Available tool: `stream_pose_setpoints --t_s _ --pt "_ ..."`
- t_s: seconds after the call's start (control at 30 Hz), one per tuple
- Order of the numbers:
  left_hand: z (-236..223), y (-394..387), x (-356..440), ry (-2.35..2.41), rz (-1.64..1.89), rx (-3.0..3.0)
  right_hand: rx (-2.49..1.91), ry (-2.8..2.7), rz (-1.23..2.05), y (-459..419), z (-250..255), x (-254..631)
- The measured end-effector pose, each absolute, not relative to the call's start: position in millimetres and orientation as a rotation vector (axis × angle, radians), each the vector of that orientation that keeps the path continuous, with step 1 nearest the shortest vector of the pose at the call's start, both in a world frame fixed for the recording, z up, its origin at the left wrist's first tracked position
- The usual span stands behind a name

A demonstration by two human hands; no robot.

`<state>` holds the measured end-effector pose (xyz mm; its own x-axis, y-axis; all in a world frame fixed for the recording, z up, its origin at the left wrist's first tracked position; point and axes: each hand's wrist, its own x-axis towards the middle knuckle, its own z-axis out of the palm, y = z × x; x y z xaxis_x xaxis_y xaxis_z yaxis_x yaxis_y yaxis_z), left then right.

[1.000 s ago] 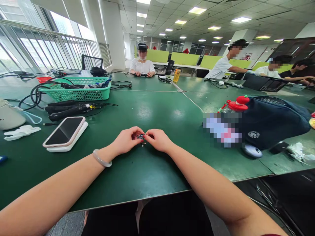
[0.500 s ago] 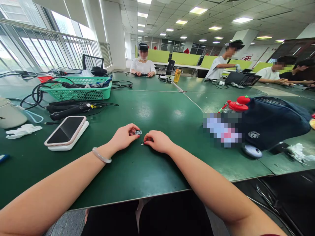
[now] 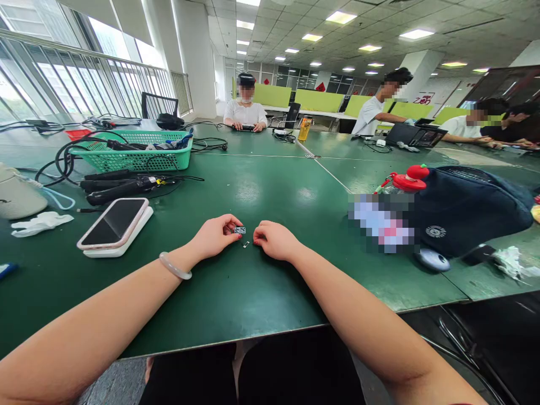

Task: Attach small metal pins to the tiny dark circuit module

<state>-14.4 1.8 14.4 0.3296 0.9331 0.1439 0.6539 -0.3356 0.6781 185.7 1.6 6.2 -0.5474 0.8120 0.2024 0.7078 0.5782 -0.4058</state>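
My left hand pinches a small circuit board, dark with white markings, just above the green table. Below the board, a tiny white and dark piece lies on the tabletop between my hands; its kind is too small to make out. My right hand rests just to the right of that piece, apart from it. Its fingers are curled together, and no object shows in them.
To the left are a phone on a white box, black cables and a green basket. On the right sit a dark blue bag, a red-lidded bottle and a mouse. Several people sit or stand around the far side.
My right hand has moved slightly right, away from the tiny piece, which it held at its fingertips before and which now lies on the table. The left hand has barely moved.
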Motion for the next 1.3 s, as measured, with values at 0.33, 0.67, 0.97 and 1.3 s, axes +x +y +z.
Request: stream_pose_setpoints --t_s 0.33,0.67,0.97,1.3 --pt "19.2 -6.2 -10.4 1.213 0.708 2.049 -1.073 -2.212 0.410 -9.0 14.1 179.2" --pt "21.6 -10.1 -8.6 1.164 0.694 2.103 -1.060 -2.202 0.471 -10.5 12.1 176.1" --pt "21.1 -9.9 -9.0 1.192 0.701 2.144 -1.070 -2.189 0.502 -8.7 10.2 175.9" --pt "14.4 2.0 -16.7 1.491 0.772 2.111 -1.126 -2.331 0.433 -5.5 3.6 176.5"
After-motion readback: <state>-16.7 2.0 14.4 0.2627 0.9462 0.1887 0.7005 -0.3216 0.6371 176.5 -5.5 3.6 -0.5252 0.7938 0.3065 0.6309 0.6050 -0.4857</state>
